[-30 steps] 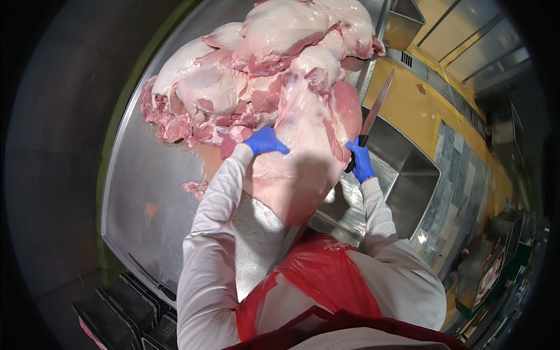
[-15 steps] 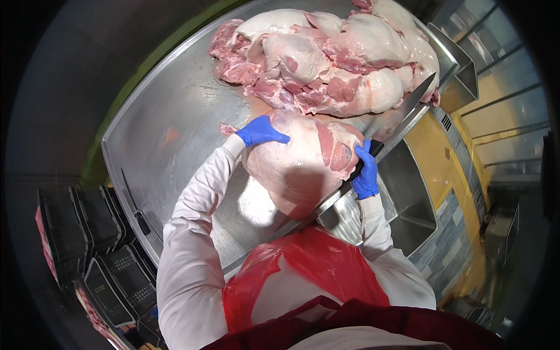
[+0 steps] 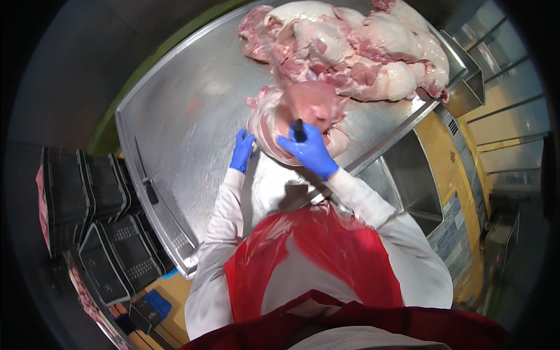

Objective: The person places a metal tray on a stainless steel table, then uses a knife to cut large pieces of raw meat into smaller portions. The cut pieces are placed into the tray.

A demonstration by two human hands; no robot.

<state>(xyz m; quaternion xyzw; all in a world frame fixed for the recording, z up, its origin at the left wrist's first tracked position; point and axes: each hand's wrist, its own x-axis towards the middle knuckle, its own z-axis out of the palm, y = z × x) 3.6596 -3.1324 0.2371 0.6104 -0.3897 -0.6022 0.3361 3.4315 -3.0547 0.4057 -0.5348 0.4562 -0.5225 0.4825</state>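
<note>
A large cut of raw meat (image 3: 271, 125) lies on the steel table before me, pink flesh facing up and a pale skin edge round its near side. My right hand (image 3: 312, 153), in a blue glove, is closed round the black handle of a knife (image 3: 300, 130) over the meat. The blade points away from me and is smeared by motion, so whether it touches the flesh is unclear. At the cut's left edge is my left hand (image 3: 242, 151), gloved in blue, fingers apart, touching or almost touching the meat.
Several more raw cuts (image 3: 350, 46) are heaped at the table's far right. A second knife (image 3: 150, 191) with a black handle lies along the left edge of the steel table (image 3: 175, 146). Black crates (image 3: 105, 181) stand at left; a steel bin (image 3: 408, 181) sits at right.
The cut has turned from skin side up to flesh side up. My right hand, with the knife, has moved left from the table edge to over the meat. My left hand has drawn nearer me.
</note>
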